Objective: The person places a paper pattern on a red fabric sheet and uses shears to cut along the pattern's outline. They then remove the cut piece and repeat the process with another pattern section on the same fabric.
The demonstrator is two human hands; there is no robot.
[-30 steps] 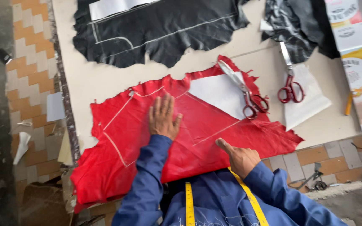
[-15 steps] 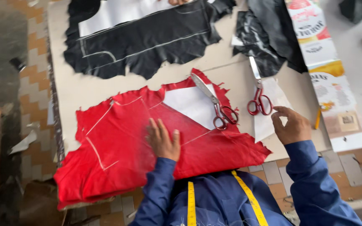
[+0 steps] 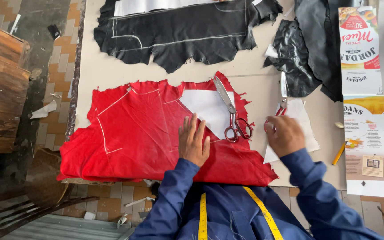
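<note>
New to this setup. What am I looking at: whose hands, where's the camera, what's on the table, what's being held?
There is no machine here: a person in a blue jacket works with bare hands. The single camera sits on their head and looks down, so the arms enter from the bottom. The left hand lies flat on a red hide marked with chalk lines, beside a white paper pattern and a pair of red-handled scissors. The right hand covers the handles of a second pair of scissors lying on another white paper. Black hides lie further up the table. A yellow tape measure hangs around the neck.
</note>
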